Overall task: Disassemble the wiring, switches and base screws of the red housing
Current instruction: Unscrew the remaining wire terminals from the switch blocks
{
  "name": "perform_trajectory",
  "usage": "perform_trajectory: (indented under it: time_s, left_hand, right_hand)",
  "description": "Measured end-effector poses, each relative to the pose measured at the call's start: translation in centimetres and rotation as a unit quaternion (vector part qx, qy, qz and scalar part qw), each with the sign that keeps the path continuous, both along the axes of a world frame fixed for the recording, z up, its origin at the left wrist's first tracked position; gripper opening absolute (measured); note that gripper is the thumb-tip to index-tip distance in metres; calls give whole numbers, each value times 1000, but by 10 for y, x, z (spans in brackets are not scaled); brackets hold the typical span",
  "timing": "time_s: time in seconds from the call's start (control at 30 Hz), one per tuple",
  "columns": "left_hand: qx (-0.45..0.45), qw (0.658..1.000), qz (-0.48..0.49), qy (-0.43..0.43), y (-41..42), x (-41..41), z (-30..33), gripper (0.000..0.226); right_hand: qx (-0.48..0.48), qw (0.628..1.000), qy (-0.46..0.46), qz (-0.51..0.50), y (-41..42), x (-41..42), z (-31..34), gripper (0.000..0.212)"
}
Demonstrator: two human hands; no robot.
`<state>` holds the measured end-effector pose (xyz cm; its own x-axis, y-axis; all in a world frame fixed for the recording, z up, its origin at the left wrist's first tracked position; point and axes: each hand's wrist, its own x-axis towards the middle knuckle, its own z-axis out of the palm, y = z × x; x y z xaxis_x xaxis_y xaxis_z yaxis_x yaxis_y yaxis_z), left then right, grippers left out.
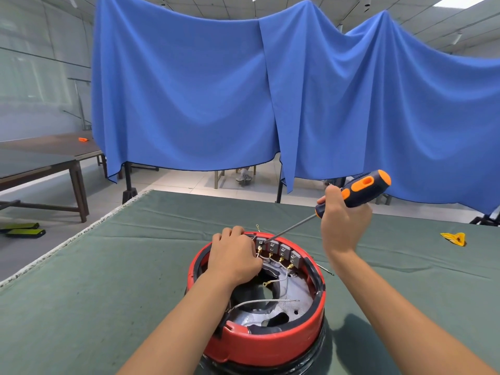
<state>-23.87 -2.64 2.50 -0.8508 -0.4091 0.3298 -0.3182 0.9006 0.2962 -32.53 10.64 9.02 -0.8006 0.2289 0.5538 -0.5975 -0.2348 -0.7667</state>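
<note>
Red housing (259,345) sits upside-down on the green counter (108,266), near its front edge. Four switches (278,249) remain mounted along the far inner wall, several with wires (270,301) attached, while some leads lie loose. The left hand (234,259) rests curled on the far rim beside them; the right hand (342,212) wraps the screwdriver (359,189), tip at the leftmost switch. Judging by this, most removal remains.

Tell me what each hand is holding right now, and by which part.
The right hand grips the screwdriver by the lower end of its handle. The left hand rests on the red housing near the switches; whether it pinches a wire cannot be told.
</note>
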Motion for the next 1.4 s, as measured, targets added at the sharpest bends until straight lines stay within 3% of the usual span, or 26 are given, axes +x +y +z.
perform_trajectory:
  time_s: [0.27,0.6,0.8,1.13,1.3,1.4]
  left_hand:
    - [-6,1000,6,-8,0,-1,1,21]
    - [-20,1000,5,-13,-1,-2,0,21]
    - [-22,1000,11,-17,-2,-2,-1,22]
    - [36,999,7,2,-2,-1,3,23]
    - [89,993,-1,80,1,1,6,27]
    - [97,986,-25,131,5,4,9,29]
  right_hand:
    - [29,996,-86,-10,4,-19,2,19]
    - [28,970,-240,-32,-5,-49,8,21]
    - [1,960,-279,-14,-3,-52,-1,23]
    - [-171,946,-277,-4,18,-33,-10,27]
    - [-235,915,-327,29,27,-24,-22,24]
    - [-222,916,-329,52,24,-18,-32,28]
